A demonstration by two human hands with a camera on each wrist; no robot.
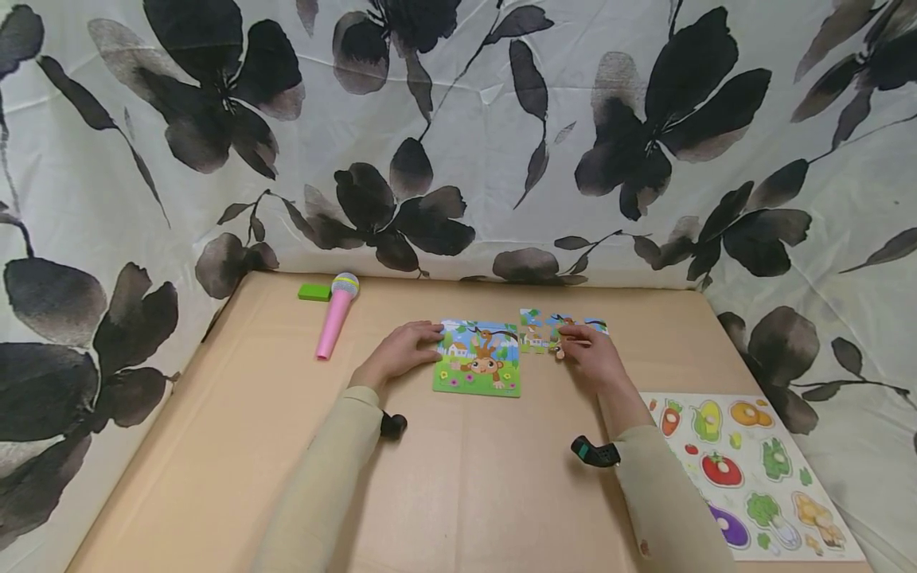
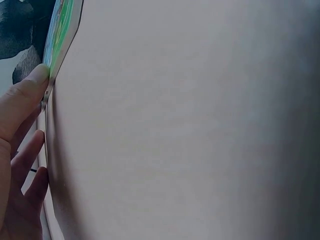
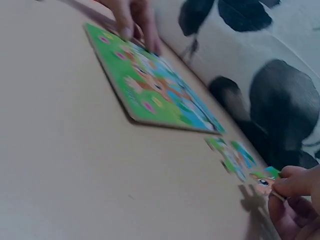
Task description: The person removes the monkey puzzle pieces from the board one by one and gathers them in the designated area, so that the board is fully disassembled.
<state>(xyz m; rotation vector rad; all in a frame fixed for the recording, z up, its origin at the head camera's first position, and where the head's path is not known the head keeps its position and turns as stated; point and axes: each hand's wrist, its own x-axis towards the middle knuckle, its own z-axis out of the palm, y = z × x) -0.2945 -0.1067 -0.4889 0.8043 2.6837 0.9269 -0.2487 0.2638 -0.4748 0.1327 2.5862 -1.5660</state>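
By the worktop's far edge, the left hand touches the monkey picture; the right hand pinches one piece. Turn it gently, matching shapes.

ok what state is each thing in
monkey puzzle board, face up
puzzle piece, held above table
puzzle section, incomplete, face up
left hand, touching monkey puzzle board
right hand, pinching puzzle piece
pink toy microphone, lying down
green block, lying flat
vegetable picture board, face up

Smooth worktop beneath both hands
Smooth printed puzzle board between them; plastic-looking microphone leftward; creased cloth beyond.
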